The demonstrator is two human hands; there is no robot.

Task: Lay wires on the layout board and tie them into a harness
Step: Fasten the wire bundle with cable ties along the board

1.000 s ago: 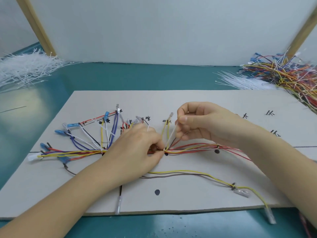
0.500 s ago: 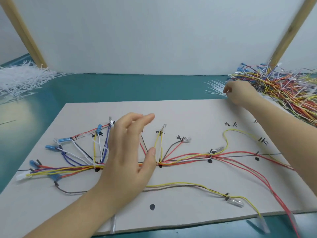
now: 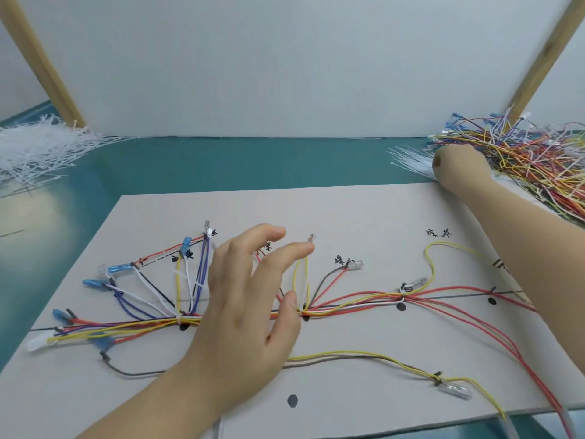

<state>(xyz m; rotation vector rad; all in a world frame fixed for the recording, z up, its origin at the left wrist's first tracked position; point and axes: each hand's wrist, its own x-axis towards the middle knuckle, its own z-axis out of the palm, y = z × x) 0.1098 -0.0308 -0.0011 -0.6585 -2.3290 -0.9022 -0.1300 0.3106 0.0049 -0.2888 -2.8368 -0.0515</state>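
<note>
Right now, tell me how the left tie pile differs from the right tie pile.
The left tie pile is big and tangled, with ties pointing every way; the right tie pile is small, its ties fanned out nearly parallel. The left pile lies alone on the table; the right hand is at the right pile, which lies beside the loose wires. Both are white ties beyond the board.

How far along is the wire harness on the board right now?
Done: wires lie along the layout board, with a white tie at the left junction. In hand: the left hand hovers open over the trunk; the right hand reaches into the white cable ties. Left: the loose red wires trailing off the right edge look untied.
</note>
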